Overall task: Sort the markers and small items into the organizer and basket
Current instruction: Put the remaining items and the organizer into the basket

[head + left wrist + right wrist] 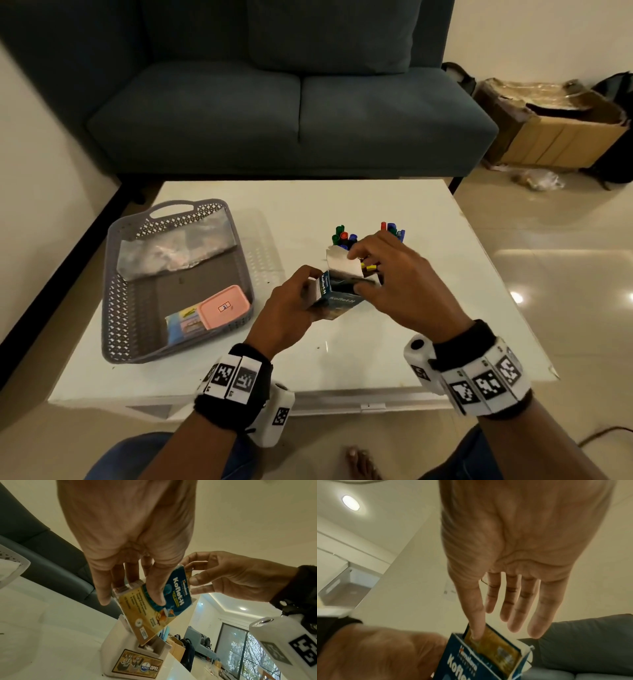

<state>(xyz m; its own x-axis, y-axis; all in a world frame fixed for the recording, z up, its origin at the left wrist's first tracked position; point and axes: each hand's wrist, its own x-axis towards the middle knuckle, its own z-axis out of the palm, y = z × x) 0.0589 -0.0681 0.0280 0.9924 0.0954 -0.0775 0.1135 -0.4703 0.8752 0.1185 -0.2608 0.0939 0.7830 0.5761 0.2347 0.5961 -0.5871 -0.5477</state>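
Observation:
My left hand (301,294) grips a blue Koflet-H box (337,296) above the middle of the white table (342,202), thumb on its printed face (178,588). The box's top flap (342,265) stands open. My right hand (394,281) pinches the open end, with its thumb (476,628) dipped inside on a gold sachet (496,649). Directly below and behind stands the white organizer (137,660). Several red, green and blue markers (344,236) stick up from it. The grey basket (113,274) lies to the left.
The basket holds a crumpled plastic bag (174,250), a pink lidded box (224,306) and a colourful packet (185,322). A teal sofa (291,102) stands behind the table. A cardboard box (555,126) sits on the floor at far right.

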